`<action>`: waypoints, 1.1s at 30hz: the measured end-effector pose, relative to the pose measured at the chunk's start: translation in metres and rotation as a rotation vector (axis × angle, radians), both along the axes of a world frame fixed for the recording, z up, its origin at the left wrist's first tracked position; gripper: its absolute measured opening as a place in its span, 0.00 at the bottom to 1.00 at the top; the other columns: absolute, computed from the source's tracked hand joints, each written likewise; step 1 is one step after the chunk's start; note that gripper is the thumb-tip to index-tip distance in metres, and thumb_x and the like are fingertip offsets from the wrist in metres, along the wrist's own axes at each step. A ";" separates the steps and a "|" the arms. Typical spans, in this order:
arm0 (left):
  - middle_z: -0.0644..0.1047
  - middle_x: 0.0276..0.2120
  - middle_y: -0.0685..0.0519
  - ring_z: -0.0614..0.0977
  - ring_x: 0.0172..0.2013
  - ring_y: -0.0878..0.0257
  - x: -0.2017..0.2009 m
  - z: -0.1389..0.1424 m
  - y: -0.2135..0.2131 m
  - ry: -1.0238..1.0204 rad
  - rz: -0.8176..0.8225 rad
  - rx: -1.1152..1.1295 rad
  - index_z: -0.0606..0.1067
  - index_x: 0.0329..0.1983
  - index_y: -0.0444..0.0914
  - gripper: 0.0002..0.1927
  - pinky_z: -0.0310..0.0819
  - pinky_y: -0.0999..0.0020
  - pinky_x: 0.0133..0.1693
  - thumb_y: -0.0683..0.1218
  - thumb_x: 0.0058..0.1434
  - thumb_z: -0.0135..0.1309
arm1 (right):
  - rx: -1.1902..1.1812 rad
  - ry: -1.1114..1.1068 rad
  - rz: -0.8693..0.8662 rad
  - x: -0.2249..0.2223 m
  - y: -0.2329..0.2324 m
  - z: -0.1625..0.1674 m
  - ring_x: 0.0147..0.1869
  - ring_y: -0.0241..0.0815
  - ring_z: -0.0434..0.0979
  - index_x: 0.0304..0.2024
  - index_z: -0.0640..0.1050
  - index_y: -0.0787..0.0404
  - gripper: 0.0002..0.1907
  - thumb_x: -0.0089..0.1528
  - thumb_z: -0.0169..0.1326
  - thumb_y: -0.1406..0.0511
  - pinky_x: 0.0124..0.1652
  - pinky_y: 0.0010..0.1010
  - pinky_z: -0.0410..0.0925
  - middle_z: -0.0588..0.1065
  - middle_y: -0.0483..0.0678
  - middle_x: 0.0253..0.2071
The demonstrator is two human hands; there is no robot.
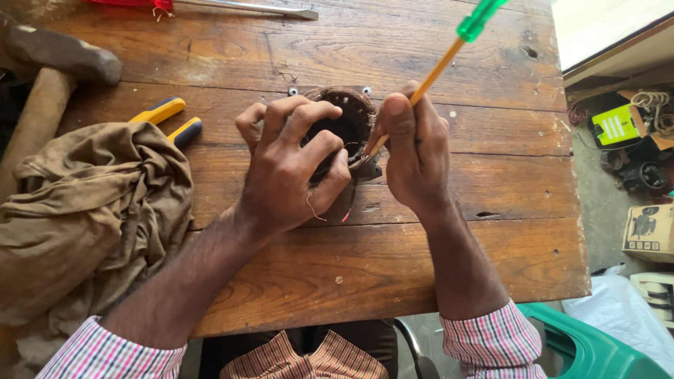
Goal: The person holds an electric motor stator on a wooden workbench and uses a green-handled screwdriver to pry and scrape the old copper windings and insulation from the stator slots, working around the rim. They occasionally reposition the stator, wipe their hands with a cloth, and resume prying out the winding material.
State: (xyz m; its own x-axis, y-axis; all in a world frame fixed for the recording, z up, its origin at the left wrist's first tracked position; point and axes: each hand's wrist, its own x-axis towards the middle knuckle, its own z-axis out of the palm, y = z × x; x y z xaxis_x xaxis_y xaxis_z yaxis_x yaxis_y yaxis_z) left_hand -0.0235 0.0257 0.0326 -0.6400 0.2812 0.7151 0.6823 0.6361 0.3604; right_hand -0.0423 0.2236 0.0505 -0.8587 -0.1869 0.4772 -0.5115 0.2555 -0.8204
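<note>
Mid-table, well clear of every edge, left hand (291,165) grips the motor stator (347,123); right hand (414,151) clasps a stick tool (449,52).

Packages on the floor to the right of the table

A cardboard box (649,231), brownish with a dark printed picture on its side, stands at the right edge. Farther up lies a flat bright-green pack (614,125) with pale stripes. A white plastic bag (618,312) sits below the box, beside it.
</note>
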 end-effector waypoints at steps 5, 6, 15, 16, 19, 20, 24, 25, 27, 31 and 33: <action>0.75 0.56 0.52 0.70 0.60 0.56 -0.001 -0.002 -0.001 -0.014 -0.033 0.033 0.78 0.38 0.40 0.06 0.50 0.50 0.60 0.47 0.64 0.59 | 0.020 -0.019 -0.042 0.005 0.004 0.005 0.28 0.30 0.74 0.40 0.68 0.62 0.22 0.79 0.39 0.53 0.30 0.23 0.66 0.74 0.44 0.29; 0.75 0.57 0.52 0.70 0.60 0.56 -0.001 -0.003 -0.001 -0.014 -0.033 0.038 0.78 0.39 0.40 0.06 0.50 0.50 0.61 0.47 0.64 0.59 | 0.046 -0.021 -0.036 0.004 0.005 0.006 0.27 0.30 0.73 0.39 0.68 0.61 0.22 0.79 0.39 0.53 0.30 0.23 0.65 0.75 0.44 0.29; 0.75 0.56 0.52 0.71 0.60 0.56 0.000 -0.002 0.000 -0.015 -0.025 0.036 0.78 0.38 0.40 0.06 0.50 0.49 0.60 0.47 0.63 0.59 | 0.334 0.255 0.074 -0.003 0.000 0.019 0.27 0.37 0.75 0.39 0.71 0.64 0.15 0.79 0.45 0.63 0.29 0.30 0.68 0.73 0.47 0.26; 0.75 0.56 0.52 0.71 0.60 0.56 0.000 -0.002 0.000 -0.012 -0.024 0.036 0.78 0.39 0.40 0.06 0.50 0.49 0.60 0.47 0.63 0.59 | 0.381 0.278 0.068 0.000 0.000 0.020 0.26 0.39 0.73 0.40 0.72 0.65 0.13 0.77 0.47 0.64 0.29 0.34 0.66 0.71 0.48 0.25; 0.75 0.56 0.52 0.71 0.60 0.55 0.001 -0.001 -0.001 -0.014 -0.023 0.034 0.78 0.39 0.40 0.06 0.51 0.49 0.60 0.46 0.63 0.59 | 0.424 0.307 0.068 0.003 0.001 0.024 0.28 0.43 0.72 0.41 0.72 0.66 0.11 0.76 0.50 0.65 0.31 0.39 0.65 0.70 0.50 0.26; 0.75 0.56 0.52 0.71 0.60 0.55 0.001 -0.001 -0.001 -0.017 -0.025 0.035 0.78 0.39 0.40 0.06 0.51 0.49 0.60 0.46 0.63 0.59 | 0.424 0.310 0.068 0.003 0.001 0.025 0.29 0.44 0.72 0.42 0.72 0.66 0.11 0.76 0.51 0.65 0.31 0.39 0.65 0.70 0.51 0.27; 0.75 0.56 0.52 0.71 0.60 0.55 0.001 -0.002 0.000 -0.013 -0.032 0.042 0.78 0.39 0.39 0.06 0.51 0.50 0.60 0.46 0.63 0.59 | 0.495 0.334 0.071 -0.003 0.000 0.021 0.27 0.42 0.70 0.37 0.72 0.64 0.11 0.75 0.52 0.65 0.29 0.37 0.64 0.70 0.49 0.27; 0.75 0.57 0.52 0.71 0.60 0.55 0.001 -0.002 0.001 -0.013 -0.028 0.045 0.78 0.39 0.39 0.06 0.50 0.50 0.60 0.46 0.63 0.59 | 0.560 0.400 0.064 -0.004 0.000 0.019 0.28 0.42 0.71 0.38 0.73 0.63 0.11 0.75 0.51 0.65 0.30 0.36 0.65 0.70 0.49 0.28; 0.75 0.57 0.52 0.70 0.59 0.55 0.001 -0.003 0.001 -0.015 -0.029 0.048 0.78 0.39 0.39 0.06 0.50 0.50 0.59 0.46 0.63 0.59 | 0.577 0.456 -0.005 -0.004 0.005 0.013 0.28 0.42 0.70 0.38 0.73 0.63 0.12 0.75 0.51 0.64 0.28 0.35 0.65 0.70 0.50 0.29; 0.75 0.56 0.52 0.71 0.59 0.55 0.001 -0.003 0.001 -0.006 -0.038 0.062 0.77 0.37 0.40 0.05 0.51 0.50 0.59 0.45 0.62 0.59 | 0.167 0.388 -0.181 0.000 0.025 0.001 0.27 0.38 0.68 0.40 0.74 0.64 0.17 0.79 0.45 0.60 0.27 0.32 0.63 0.71 0.49 0.29; 0.75 0.56 0.52 0.71 0.59 0.55 0.000 -0.003 0.001 -0.002 -0.040 0.073 0.77 0.37 0.40 0.04 0.51 0.51 0.59 0.45 0.62 0.59 | -0.042 0.339 -0.252 -0.004 0.029 -0.009 0.28 0.35 0.70 0.41 0.74 0.63 0.19 0.80 0.43 0.58 0.28 0.31 0.66 0.72 0.46 0.29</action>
